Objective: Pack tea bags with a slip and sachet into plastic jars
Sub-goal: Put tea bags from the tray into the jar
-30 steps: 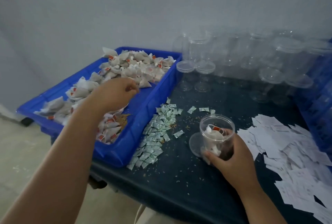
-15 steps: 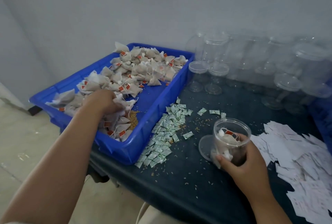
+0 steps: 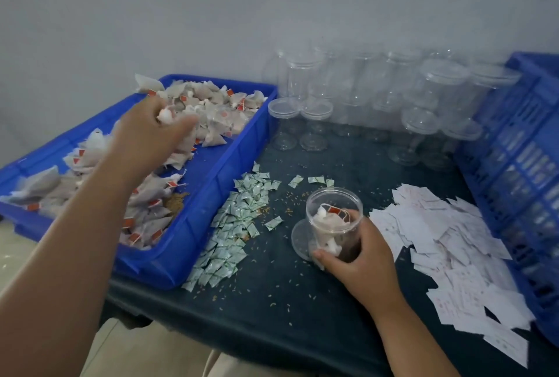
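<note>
My left hand [image 3: 148, 134] is raised above the blue tray [image 3: 199, 243] and grips a tea bag [image 3: 165, 116] between thumb and fingers. The tray holds a heap of pyramid tea bags [image 3: 211, 107] with red tags. My right hand [image 3: 360, 258] holds an open clear plastic jar [image 3: 334, 219] on the dark table; the jar has tea bags inside and stands on its lid. A pile of small green sachets [image 3: 236, 225] lies between tray and jar. White paper slips [image 3: 447, 243] are heaped to the right of the jar.
Several empty clear jars [image 3: 363, 98] with lids stand in rows at the back against the wall. A blue slatted crate [image 3: 520, 165] lines the right edge. Loose tea grains are scattered over the dark tabletop [image 3: 272, 295]. The table's front edge is close to me.
My left hand has lifted out of the near heap in the tray and now holds a tea bag higher up. The right hand still holds the jar in place.
</note>
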Action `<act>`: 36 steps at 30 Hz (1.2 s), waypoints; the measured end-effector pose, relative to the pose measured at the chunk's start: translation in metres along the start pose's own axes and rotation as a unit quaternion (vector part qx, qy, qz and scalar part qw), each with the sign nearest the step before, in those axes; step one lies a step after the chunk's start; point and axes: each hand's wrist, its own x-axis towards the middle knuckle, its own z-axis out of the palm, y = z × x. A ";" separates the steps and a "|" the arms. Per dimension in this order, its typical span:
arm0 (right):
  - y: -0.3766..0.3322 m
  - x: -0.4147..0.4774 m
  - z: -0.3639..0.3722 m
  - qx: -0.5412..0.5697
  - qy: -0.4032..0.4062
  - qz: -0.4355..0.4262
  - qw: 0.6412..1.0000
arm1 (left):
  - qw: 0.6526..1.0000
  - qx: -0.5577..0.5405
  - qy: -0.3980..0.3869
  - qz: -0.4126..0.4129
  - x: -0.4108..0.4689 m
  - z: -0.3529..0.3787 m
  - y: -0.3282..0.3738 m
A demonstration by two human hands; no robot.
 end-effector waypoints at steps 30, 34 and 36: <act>0.007 0.001 -0.002 0.091 0.112 0.026 0.989 | 0.923 0.229 -0.297 0.091 -0.075 0.146 -0.010; 0.007 0.001 -0.002 0.106 0.125 0.038 0.986 | 0.940 0.197 -0.270 0.071 -0.087 0.159 -0.028; 0.006 0.000 -0.001 0.110 0.129 0.037 0.985 | 0.952 0.175 -0.241 0.072 -0.090 0.160 -0.030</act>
